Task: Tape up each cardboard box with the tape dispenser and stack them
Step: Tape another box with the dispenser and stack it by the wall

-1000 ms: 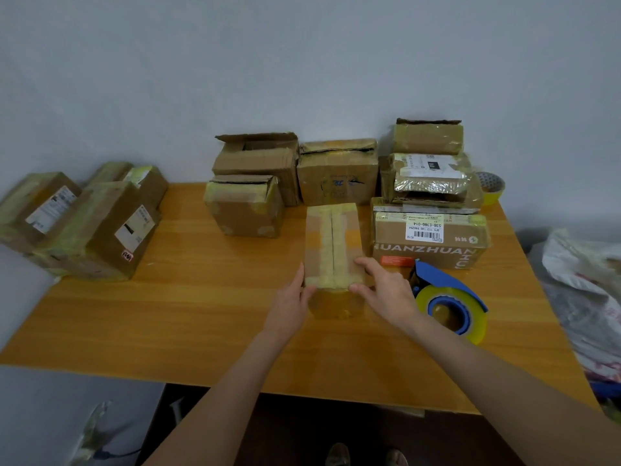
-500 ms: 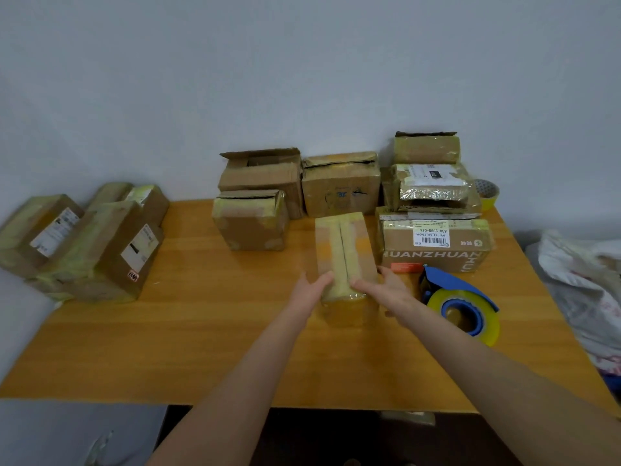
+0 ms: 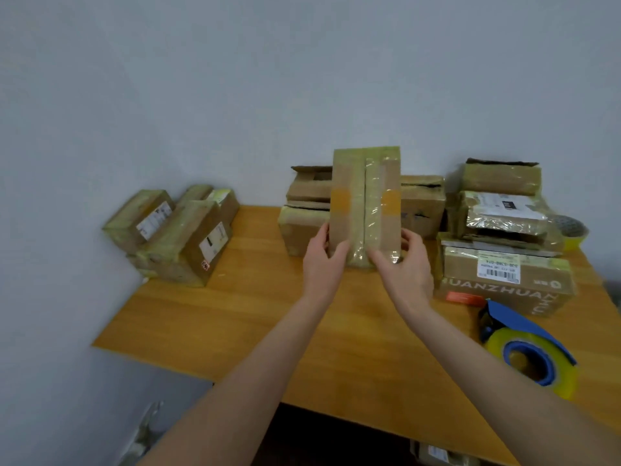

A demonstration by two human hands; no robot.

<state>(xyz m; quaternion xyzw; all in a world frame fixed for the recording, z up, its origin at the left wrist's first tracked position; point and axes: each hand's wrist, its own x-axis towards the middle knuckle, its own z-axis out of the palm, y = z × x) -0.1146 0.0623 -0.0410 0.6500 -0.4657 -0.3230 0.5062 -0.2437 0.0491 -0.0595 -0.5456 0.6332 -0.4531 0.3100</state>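
The left hand [image 3: 323, 260] and right hand [image 3: 405, 269] clamp the lower end of the taped box [image 3: 364, 200], held over the table [image 3: 235, 317] with its long axis upright. The finished stack [image 3: 174, 237] lies far left, nearer the left hand, so the carry probably goes leftward.

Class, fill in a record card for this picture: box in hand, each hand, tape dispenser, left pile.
Box in hand: cardboard box, upright, taped face toward camera
Left hand: grips its lower left edge
Right hand: grips its lower right edge
Tape dispenser: lies untouched on the table, right side
Left pile: taped boxes, at the table's far left corner
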